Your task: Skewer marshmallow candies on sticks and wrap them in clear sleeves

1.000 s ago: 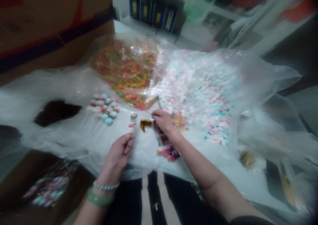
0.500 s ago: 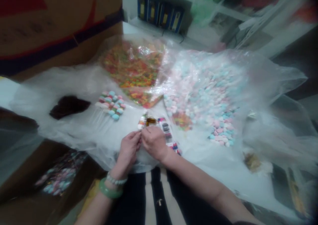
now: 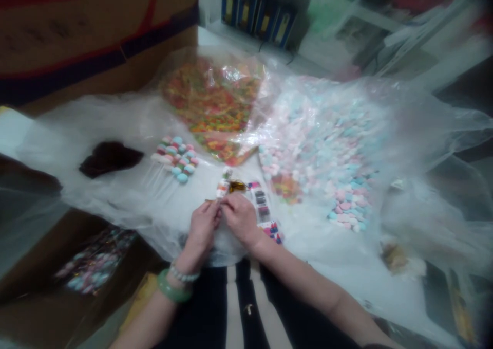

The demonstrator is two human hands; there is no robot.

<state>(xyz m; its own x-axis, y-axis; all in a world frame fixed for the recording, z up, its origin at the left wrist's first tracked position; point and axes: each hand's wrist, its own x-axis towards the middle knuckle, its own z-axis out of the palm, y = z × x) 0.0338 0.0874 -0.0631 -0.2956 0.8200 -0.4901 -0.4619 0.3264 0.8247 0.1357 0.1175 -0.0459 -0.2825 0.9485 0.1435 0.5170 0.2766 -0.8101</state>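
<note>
My left hand (image 3: 201, 226) and my right hand (image 3: 241, 218) meet at the middle of a white plastic sheet (image 3: 127, 205). A thin stick (image 3: 210, 200) pokes out from my left fingertips. My right fingers press close against it, and what they pinch is hidden. Just above them lie a small white-and-red printed packet (image 3: 222, 188) and an amber-brown piece (image 3: 238, 186). A long printed strip (image 3: 262, 210) lies beside my right hand. Several pastel candies on white sticks (image 3: 176, 159) lie to the left.
A heap of pink and blue candies (image 3: 319, 148) and a bag of orange-green gummies (image 3: 211, 102) lie ahead. A dark furry patch (image 3: 110, 159) is on the left. A cardboard box (image 3: 77, 30) stands upper left, another box (image 3: 96, 259) lower left.
My hands have moved together from apart, and my right hand has come off the printed strip, which now shows fully. The whole view has shifted slightly as my head moved.
</note>
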